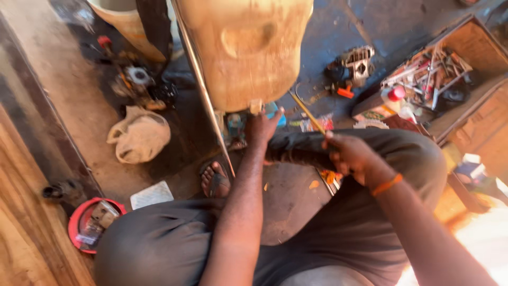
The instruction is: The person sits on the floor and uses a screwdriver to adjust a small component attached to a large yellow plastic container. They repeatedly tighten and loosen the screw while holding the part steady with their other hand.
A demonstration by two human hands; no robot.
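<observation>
I sit low with my knees in grey trousers spread. My left hand [261, 128] reaches forward to the bottom of a large tan plastic jerrycan [246, 47], fingers at its small cap or spout; whether it grips is unclear. My right hand [352, 154], with an orange wristband, is closed around a thin yellowish stick [308, 115] that points up and left toward the jerrycan, over my right knee. My sandalled foot [214, 180] rests on the floor below the can.
A wooden box of tools [439, 74] stands at upper right, with a small engine part [353, 64] beside it. Left are a cream cloth bag [140, 135], another engine piece [135, 79], a red lid holding bits [90, 225] and a metal rod [203, 90].
</observation>
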